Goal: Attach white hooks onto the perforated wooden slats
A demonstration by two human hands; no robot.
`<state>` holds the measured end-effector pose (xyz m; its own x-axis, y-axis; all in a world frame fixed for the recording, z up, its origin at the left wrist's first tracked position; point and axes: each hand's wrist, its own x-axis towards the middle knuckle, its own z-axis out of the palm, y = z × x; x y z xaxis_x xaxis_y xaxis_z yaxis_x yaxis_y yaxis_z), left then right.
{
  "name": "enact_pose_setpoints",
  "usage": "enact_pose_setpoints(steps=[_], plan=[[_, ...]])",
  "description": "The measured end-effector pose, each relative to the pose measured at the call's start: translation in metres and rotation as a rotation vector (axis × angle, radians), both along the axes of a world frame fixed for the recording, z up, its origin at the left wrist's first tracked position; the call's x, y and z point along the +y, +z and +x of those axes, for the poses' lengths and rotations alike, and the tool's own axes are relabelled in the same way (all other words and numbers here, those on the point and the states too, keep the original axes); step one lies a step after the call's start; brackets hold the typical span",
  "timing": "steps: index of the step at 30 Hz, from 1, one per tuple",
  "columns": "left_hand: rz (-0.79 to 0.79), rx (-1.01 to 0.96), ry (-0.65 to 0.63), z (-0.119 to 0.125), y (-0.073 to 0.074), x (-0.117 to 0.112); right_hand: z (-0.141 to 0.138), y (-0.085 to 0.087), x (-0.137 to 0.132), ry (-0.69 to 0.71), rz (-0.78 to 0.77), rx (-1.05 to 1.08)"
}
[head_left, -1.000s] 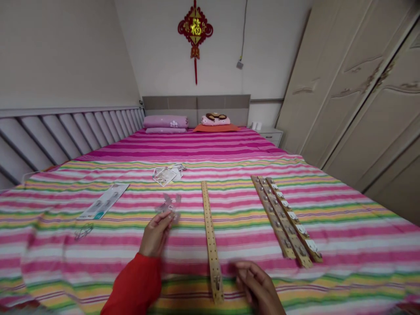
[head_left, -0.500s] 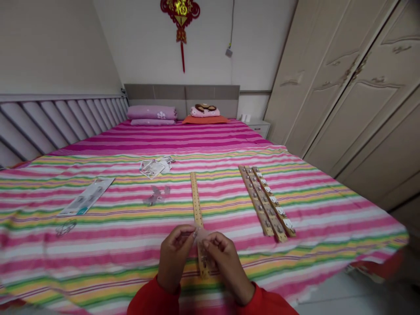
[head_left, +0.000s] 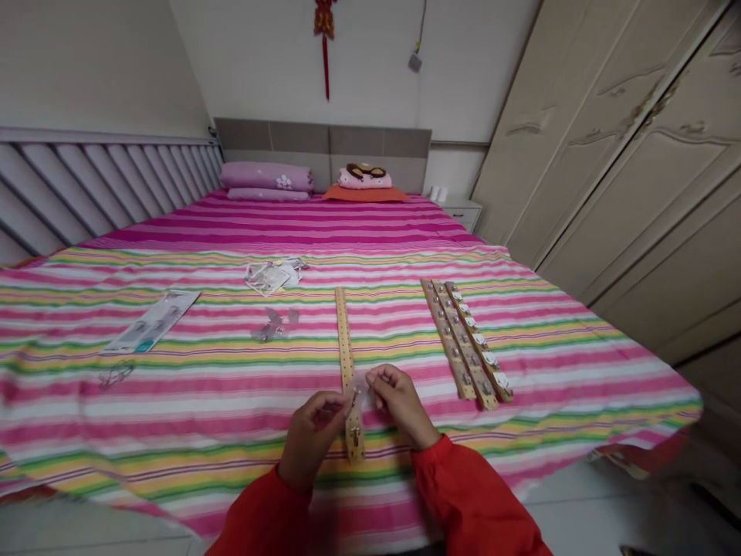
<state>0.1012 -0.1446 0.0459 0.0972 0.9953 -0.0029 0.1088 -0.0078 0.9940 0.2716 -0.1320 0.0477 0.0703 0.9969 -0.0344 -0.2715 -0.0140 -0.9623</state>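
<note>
A pale wooden strip with rows of holes [head_left: 343, 332] lies lengthwise in front of me on the striped cloth. A small metal fitting [head_left: 355, 434] sits on its near end. Just above the strip, a thin clear plastic piece with a shiny metal part [head_left: 360, 391] is stretched between my hands. The closed fingertips of my right hand [head_left: 404, 403] pinch its right edge. My left hand [head_left: 314, 434] is closed too, thumb and forefinger pinched at the piece's left side; the exact grip is partly hidden.
Three strips fitted with metal and white pieces [head_left: 463, 340] lie to the right. Leftward are small clear pieces with metal parts [head_left: 276, 324], a pile of packets [head_left: 275, 276], a long flat package [head_left: 153, 323] and thin wire-like loops [head_left: 116, 374]. Pillows [head_left: 266, 177] rest by the headboard.
My right hand has moved up and slightly away from the left, so the clear piece and the near-end metal fitting show more plainly. The view has tilted downward.
</note>
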Motion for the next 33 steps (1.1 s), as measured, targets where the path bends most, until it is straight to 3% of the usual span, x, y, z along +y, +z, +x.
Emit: enact_pose_setpoints(steps=[4,12,21,33], plan=[[-0.040,-0.005,0.078,-0.005,-0.012,0.008,0.004,-0.008,0.013,-0.008,-0.038,-0.004],[-0.227,-0.031,0.027,-0.004,-0.038,0.017,-0.003,-0.019,0.032,0.073,-0.044,-0.049],[-0.426,-0.034,0.006,0.002,-0.029,0.025,-0.006,-0.031,0.041,0.097,-0.034,-0.113],[-0.464,-0.075,0.005,0.004,-0.036,0.029,-0.004,-0.041,0.050,0.124,0.017,-0.198]])
